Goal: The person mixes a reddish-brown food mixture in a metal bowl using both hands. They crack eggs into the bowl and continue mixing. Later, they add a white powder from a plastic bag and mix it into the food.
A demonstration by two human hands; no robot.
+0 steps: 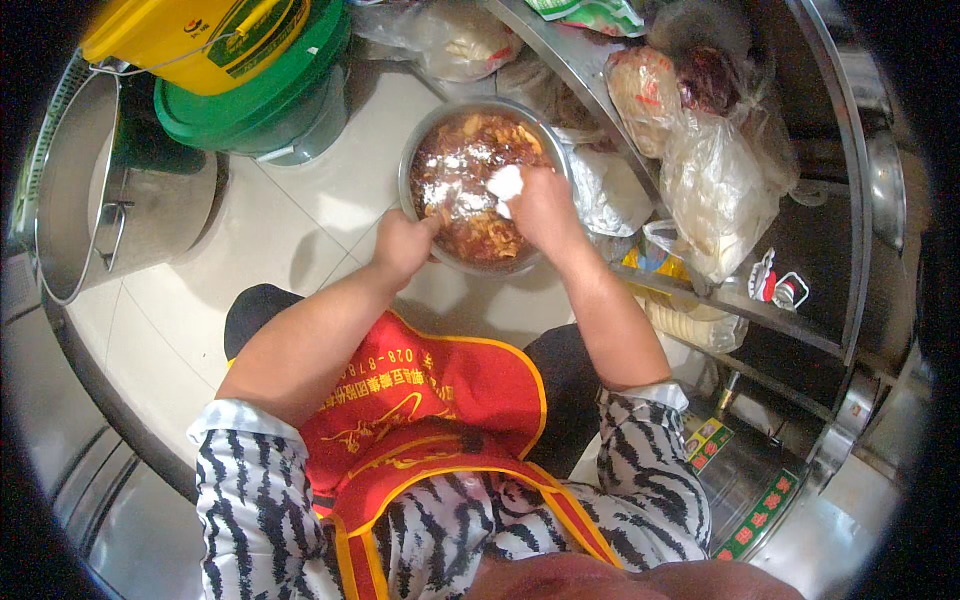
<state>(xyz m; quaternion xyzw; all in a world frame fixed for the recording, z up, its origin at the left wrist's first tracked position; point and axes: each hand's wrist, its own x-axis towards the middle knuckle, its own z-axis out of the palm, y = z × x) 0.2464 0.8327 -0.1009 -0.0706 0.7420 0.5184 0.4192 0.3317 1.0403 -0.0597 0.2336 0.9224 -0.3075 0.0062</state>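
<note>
A round metal basin (406, 176) holds a dark red-brown mix with paler orange pieces (487, 244). White patches (461, 196) lie across the middle of the mix; glare makes it hard to tell powder from shine. My left hand (405, 246) grips the basin's near left rim, thumb over the edge. Over the right side of the basin, my right hand (541, 204) is closed around a small white item (505, 185). Blur hides whether that item is a cloth, a small dish or something else.
Left stand a large steel pot (157, 217), a green-lidded bucket (255, 112) and a yellow bucket (187, 45) on it. To the right, a metal shelf (757, 319) carries plastic bags (716, 187). Plastic oil jugs (697, 322) sit below. Pale floor tiles (300, 202) surround the basin.
</note>
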